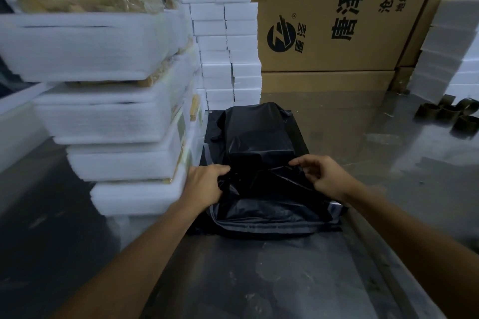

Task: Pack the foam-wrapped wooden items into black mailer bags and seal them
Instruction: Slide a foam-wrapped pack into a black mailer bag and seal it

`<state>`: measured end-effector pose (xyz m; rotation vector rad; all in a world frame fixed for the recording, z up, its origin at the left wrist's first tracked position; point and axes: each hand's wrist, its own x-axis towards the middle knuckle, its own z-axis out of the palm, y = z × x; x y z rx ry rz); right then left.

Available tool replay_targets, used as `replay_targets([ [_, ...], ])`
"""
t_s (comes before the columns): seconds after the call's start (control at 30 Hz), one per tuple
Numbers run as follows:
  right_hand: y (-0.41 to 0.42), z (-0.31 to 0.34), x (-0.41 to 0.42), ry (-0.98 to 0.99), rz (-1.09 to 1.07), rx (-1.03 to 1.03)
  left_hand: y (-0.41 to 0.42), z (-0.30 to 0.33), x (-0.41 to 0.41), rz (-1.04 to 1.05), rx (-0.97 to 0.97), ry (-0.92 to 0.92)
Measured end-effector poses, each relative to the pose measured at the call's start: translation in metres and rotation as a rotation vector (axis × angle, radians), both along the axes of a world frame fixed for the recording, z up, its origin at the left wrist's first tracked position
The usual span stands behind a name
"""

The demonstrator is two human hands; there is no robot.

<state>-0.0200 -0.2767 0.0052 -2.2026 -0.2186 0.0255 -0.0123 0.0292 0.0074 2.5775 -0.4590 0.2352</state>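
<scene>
At the near end of the filled black mailer bag (260,142), the fingers (223,169) of the left hand (204,182) curl into the loose black film and grip it; the right hand (325,176) pinches the same slack plastic between thumb and fingertips, so both hands hold the bag's open mouth; the boxy packed item bulges inside the bag just beyond the fingers, its long axis running away from the person, and the two hands sit about equally near it, one at each side; the coming fold probably turns on drawing this slack toward the adhesive flap (274,228) lying nearest the person; the bag rests on the grey desk (259,280); foam-wrapped wooden items (116,116) stack just left; cardboard boxes (337,8) stand behind.
</scene>
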Motion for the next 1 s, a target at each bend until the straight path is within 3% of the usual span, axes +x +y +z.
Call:
replay_targets([
  [0.13, 0.003, 0.003, -0.001, 0.091, 0.016, 0.172, 0.005, -0.003, -0.002, -0.079, -0.144, 0.095],
  [0.3, 0.006, 0.002, -0.003, 0.012, -0.003, 0.095, 0.006, -0.005, -0.004, -0.160, -0.132, 0.104],
  [0.47, 0.011, -0.004, -0.006, -0.199, -0.083, 0.039, -0.007, -0.007, -0.006, 0.020, -0.031, -0.079],
  [0.73, 0.007, -0.003, -0.009, -0.193, 0.002, 0.010, -0.015, -0.010, 0.008, 0.285, -0.045, -0.023],
  [1.0, 0.000, 0.002, -0.017, -0.091, 0.194, 0.226, -0.015, -0.005, 0.025, 0.358, -0.329, 0.048],
])
